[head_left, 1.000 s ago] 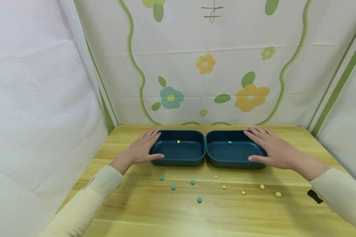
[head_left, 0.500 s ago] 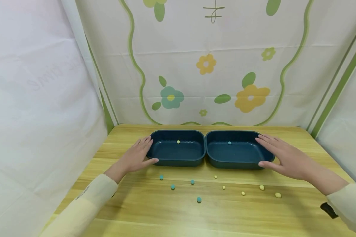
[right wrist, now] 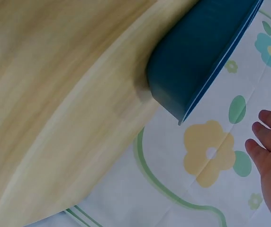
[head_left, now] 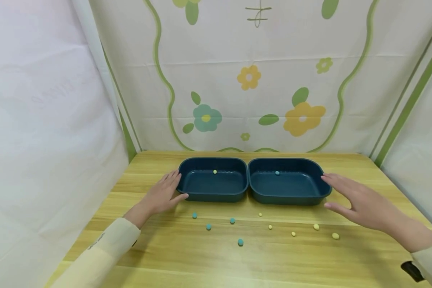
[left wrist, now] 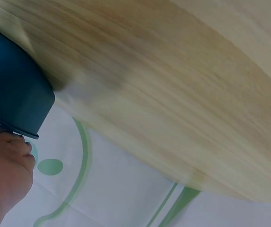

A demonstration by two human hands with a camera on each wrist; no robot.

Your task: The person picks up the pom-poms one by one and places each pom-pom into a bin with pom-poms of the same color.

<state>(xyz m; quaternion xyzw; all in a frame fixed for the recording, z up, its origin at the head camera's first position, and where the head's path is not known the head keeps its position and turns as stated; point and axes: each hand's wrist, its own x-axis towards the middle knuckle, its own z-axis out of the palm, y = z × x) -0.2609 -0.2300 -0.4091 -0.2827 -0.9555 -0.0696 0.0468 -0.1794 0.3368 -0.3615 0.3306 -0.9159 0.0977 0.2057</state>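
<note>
Two dark blue rectangular boxes stand side by side at the back of the table. At the outer left rim of the left box [head_left: 216,197] is my left hand [head_left: 160,195], fingers extended and thumb spread. The left wrist view shows its fingertips right by the rim. My right hand [head_left: 363,204], fingers straight and holding nothing, is just off the right end of the right box [head_left: 289,200]; in the right wrist view a gap separates them. Inside the left box lies a small yellow ball [head_left: 215,172], and inside the right one a small blue ball [head_left: 277,173].
Several small blue balls [head_left: 240,242] are scattered on the wooden table [head_left: 201,264] before the left box. Several small yellow pieces [head_left: 316,227] of differing sizes lie before the right box. A flower-print cloth [head_left: 223,88] hangs behind, with white cloth [head_left: 50,140] at the left side.
My right hand has drawn away to the right and nearer to me, off the right box. My left hand has shifted slightly left and nearer. Boxes and balls stay put.
</note>
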